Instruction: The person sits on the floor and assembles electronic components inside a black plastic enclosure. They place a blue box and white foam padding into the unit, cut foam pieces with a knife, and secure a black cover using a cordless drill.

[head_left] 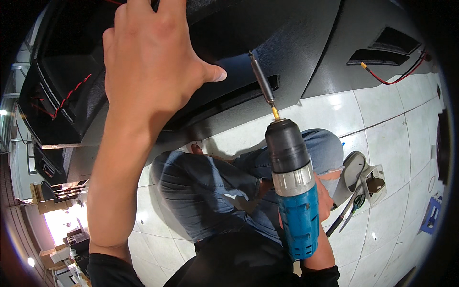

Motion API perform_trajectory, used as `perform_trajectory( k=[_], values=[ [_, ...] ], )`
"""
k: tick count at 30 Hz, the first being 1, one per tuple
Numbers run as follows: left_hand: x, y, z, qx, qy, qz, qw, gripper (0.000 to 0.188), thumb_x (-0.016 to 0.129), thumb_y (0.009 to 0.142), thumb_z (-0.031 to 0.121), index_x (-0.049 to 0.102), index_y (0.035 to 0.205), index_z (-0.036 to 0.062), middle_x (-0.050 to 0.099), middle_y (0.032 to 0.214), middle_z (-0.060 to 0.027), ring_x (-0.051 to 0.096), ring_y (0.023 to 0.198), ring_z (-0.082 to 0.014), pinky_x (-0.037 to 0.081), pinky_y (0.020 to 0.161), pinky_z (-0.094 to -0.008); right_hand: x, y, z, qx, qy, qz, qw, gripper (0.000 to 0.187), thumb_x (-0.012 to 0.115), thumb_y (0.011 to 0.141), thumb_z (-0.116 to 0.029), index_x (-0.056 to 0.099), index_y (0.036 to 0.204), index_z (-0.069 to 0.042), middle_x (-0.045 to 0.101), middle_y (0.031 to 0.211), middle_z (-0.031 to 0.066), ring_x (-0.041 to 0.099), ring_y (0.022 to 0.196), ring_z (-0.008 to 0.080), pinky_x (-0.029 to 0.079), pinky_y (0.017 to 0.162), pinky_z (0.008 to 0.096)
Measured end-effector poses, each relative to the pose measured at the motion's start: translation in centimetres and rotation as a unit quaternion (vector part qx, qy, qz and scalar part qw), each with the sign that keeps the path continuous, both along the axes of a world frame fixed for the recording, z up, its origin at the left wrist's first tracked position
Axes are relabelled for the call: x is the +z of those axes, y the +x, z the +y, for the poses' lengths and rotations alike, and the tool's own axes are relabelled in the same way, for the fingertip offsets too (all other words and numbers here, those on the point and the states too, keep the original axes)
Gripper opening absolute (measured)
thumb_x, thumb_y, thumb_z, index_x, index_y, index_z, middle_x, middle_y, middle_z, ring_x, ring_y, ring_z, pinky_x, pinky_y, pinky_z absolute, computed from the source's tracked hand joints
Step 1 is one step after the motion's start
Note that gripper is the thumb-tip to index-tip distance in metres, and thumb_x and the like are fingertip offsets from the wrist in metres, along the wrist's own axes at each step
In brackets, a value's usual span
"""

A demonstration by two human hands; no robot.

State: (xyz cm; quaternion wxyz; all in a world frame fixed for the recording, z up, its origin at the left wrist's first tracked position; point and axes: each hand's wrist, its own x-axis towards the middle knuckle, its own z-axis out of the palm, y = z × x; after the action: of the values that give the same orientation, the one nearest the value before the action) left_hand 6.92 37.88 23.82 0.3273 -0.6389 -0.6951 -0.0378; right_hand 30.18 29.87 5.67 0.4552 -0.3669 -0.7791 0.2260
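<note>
My right hand (325, 198) grips a cordless drill (297, 210) with a teal body, a silver collar and a black chuck. From the chuck a long dark bit holder (262, 79) reaches up to the black textured panel (306, 43); its tip is at the panel's surface, though I cannot tell whether it touches a screw. My left hand (153, 57) lies against the panel to the left of the bit. Its thumb is spread out, and its fingertips run past the top edge of the view. A long slot (229, 100) in the panel passes below the bit.
Red twisted wire (71, 95) sticks out of the black piece at left. At right, a red-and-black cable (397, 82) with a yellow connector hangs from another panel. Sandals (353, 174), scissors (356, 204) and a small open box (377, 185) lie on the tiled floor (397, 143) beside my crossed legs.
</note>
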Motion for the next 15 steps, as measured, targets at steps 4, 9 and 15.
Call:
perform_trajectory(
  k=[4,9,15],
  values=[
    [0.1,0.2,0.0,0.006,0.002,-0.002,1.0,0.114,0.101,0.048,0.028,0.046,0.145,0.0037,0.052,0.115,-0.0146,0.053,0.112,-0.0333,0.044,0.098,-0.0432,0.8,-0.3,0.4,0.003,-0.009,0.01,1.0,0.051,0.084,0.082,-0.018,0.066,0.123,0.006,0.076,0.095,0.0175,0.076,0.078,0.0258,0.06,0.069,0.0327],
    [0.6,-0.9,0.5,0.02,-0.028,-0.026,0.999,0.116,0.101,0.047,0.033,0.047,0.146,0.0076,0.054,0.119,-0.0149,0.054,0.114,-0.0336,0.044,0.099,-0.0443,1.5,-0.1,2.0,0.032,0.036,0.027,0.998,0.055,0.085,0.083,-0.025,0.065,0.125,0.005,0.075,0.095,0.0172,0.075,0.079,0.0259,0.06,0.068,0.0321],
    [-0.1,-1.7,0.7,0.016,-0.002,-0.007,1.0,0.122,0.102,0.042,0.039,0.048,0.15,0.0164,0.06,0.124,-0.0161,0.059,0.118,-0.0353,0.048,0.098,-0.0477,1.5,0.5,1.7,0.041,-0.014,0.049,0.998,0.055,0.083,0.085,-0.021,0.064,0.13,0.004,0.074,0.095,0.016,0.075,0.08,0.024,0.059,0.068,0.0315]
  ],
)
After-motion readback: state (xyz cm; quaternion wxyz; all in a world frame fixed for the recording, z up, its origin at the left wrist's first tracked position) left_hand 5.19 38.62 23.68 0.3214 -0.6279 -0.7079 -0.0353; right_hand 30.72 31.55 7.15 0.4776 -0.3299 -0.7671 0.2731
